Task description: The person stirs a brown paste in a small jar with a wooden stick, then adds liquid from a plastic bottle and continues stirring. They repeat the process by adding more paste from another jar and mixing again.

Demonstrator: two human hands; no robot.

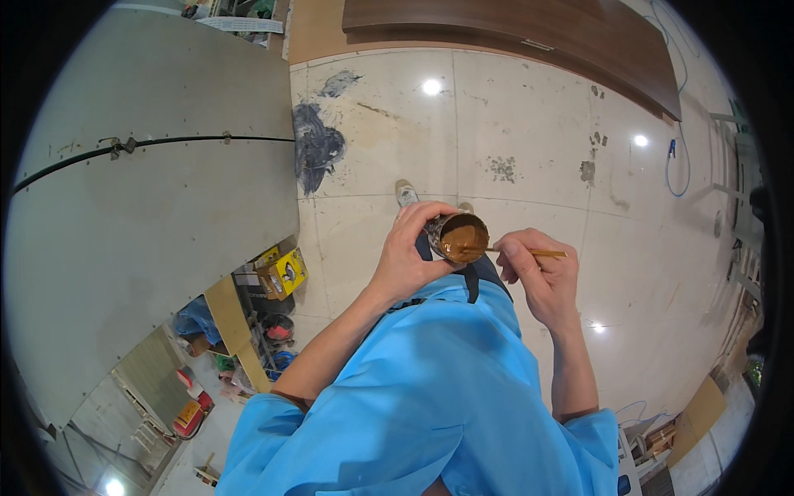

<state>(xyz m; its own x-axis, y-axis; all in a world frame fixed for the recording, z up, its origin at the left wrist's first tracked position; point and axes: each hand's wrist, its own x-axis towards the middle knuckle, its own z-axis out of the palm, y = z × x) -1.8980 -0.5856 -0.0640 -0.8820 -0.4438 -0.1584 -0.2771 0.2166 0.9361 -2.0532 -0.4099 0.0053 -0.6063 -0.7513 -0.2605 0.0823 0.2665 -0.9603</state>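
In front of my waist, my left hand (409, 252) is wrapped round a small round can (453, 221), its mouth tilted toward me. Brown, glossy liquid that looks like paint or stain (460, 240) lies inside, and the can's outer wall is smeared dark. My right hand (542, 273) pinches a thin wooden stick or brush handle (529, 251). The handle's left end reaches over the rim into the brown liquid; its tip is hidden there, so I cannot tell whether it carries bristles.
A dark brown wooden panel (513, 37) lies at the far side. Large grey panels (165, 198) stand at left, above a yellow box (285, 273) and shelf clutter. The tiled floor (405, 124) has a dark grey patch (317, 149). A blue hose (688, 165) hangs at right.
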